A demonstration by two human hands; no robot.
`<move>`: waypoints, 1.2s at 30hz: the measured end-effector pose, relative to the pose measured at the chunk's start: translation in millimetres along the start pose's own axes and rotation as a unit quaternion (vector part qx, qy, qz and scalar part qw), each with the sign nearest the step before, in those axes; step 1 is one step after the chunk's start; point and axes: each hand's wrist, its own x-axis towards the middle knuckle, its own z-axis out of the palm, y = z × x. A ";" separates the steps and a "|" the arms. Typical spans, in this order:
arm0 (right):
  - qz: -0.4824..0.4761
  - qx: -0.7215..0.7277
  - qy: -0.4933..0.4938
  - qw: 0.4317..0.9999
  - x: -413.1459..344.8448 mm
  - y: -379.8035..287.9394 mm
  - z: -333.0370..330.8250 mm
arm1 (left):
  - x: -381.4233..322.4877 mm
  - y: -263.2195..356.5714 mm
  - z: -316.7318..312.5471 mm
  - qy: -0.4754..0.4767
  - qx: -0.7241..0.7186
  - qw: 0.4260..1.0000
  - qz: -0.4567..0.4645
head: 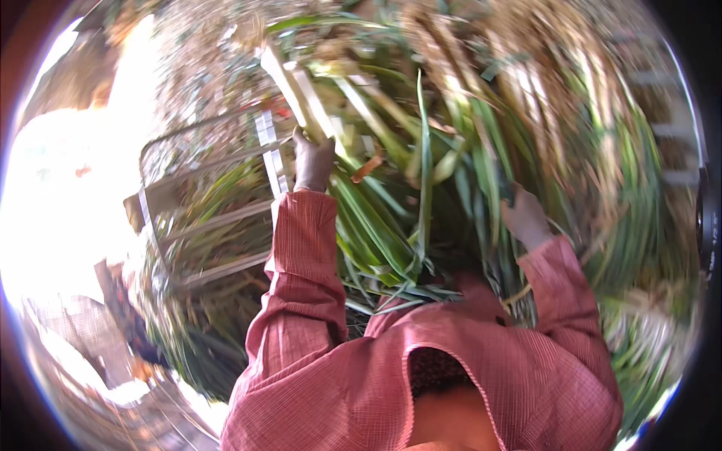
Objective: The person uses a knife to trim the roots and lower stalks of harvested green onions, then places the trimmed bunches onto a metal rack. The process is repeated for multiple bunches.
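My left hand is closed around the pale stalks of green-leaved plants that look like leeks or large green onions; their white ends point up and away, and the leaves hang down towards my lap. More such stalks lie just right of this hand. Over leaves at the right, my right hand is curled around a dark object, perhaps a tool handle; blur hides what it is.
At the left stands a metal-barred frame with leaves behind it. Large bundles of stalks with brown, dry-looking root ends lie at the upper right. Scattered plant scraps cover the ground beyond. More green leaves lie at the lower right.
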 end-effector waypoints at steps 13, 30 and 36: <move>0.073 -0.030 -0.059 0.995 23.0 23.6 -6.1 | -15.9 58.1 321.0 -0.133 -0.076 0.983 0.096; 0.085 0.019 -0.025 0.996 3.1 55.7 -28.1 | -3.1 139.2 332.6 -0.308 0.166 0.936 0.029; 0.084 -0.006 -0.088 0.993 -10.6 47.8 -32.2 | -45.2 69.2 272.9 -0.343 -0.111 0.933 -0.007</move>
